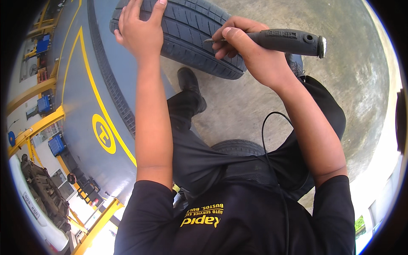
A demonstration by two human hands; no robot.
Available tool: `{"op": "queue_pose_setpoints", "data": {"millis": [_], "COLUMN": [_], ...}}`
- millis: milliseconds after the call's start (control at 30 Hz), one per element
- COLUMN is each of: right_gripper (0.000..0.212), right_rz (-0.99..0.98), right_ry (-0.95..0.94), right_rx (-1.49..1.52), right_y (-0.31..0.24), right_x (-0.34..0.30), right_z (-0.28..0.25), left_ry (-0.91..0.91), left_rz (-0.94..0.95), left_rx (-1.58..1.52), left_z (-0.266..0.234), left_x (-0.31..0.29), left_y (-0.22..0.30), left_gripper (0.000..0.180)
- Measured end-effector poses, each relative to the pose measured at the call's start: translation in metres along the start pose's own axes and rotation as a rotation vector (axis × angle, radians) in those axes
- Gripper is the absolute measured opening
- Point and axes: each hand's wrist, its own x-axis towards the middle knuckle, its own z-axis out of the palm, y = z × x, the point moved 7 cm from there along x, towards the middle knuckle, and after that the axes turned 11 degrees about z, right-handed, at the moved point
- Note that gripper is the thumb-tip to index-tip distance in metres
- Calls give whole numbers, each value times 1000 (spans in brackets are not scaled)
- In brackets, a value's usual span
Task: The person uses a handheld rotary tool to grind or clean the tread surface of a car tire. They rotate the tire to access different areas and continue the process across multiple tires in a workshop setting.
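Observation:
A black tire (pixel 191 29) stands in front of me between my feet, its grooved tread facing up toward me. My left hand (pixel 142 32) is closed over the tire's upper left part, fingers over the edge and thumb on the tread. In my right hand (pixel 255 51) is a pointed hand tool (pixel 289 40) with a thick black handle. Its thin metal tip shows beside my fingertips, over the tread. I cannot tell whether the tip touches the rubber. Some fingers of this hand curl beneath the handle close to the tread.
Beneath my legs lies another tire (pixel 238 147). A thin black cable (pixel 264 131) runs down my shirt. To the left is a grey-blue floor with yellow lines (pixel 91 70) and a dark ridged strip (pixel 108 63). Yellow lift posts (pixel 42 123) and a vehicle (pixel 36 204) stand farther left.

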Motion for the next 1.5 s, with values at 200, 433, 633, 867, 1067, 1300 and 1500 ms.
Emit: {"op": "queue_pose_setpoints", "data": {"millis": [200, 433, 633, 867, 1067, 1300, 1500], "right_gripper": [34, 32, 32, 33, 34, 36, 35], "right_rz": [-105, -228, -288, -233, -206, -215, -75], "right_ry": [68, 106, 135, 94, 95, 98, 74], "right_rx": [-207, -325, -408, -396, -451, -389, -310], "right_y": [3, -1, -8, -8, -8, -6, 7], "right_x": [-1, -1, 0, 5, 5, 5, 4], "right_z": [12, 14, 13, 12, 11, 9, -2], "left_ry": [2, -24, -14, 2, -3, -4, 0], "left_rz": [22, -36, -27, 0, 12, 39, 46], "left_rx": [14, 120, 113, 81, 94, 88, 69], "left_z": [-1, 1, 2, -1, -2, -1, -1], "left_x": [-1, 1, 2, 3, 3, 3, 3], "left_y": [1, 17, 17, 14, 19, 17, 13], "left_gripper": [67, 56, 56, 54, 54, 53, 57]}}
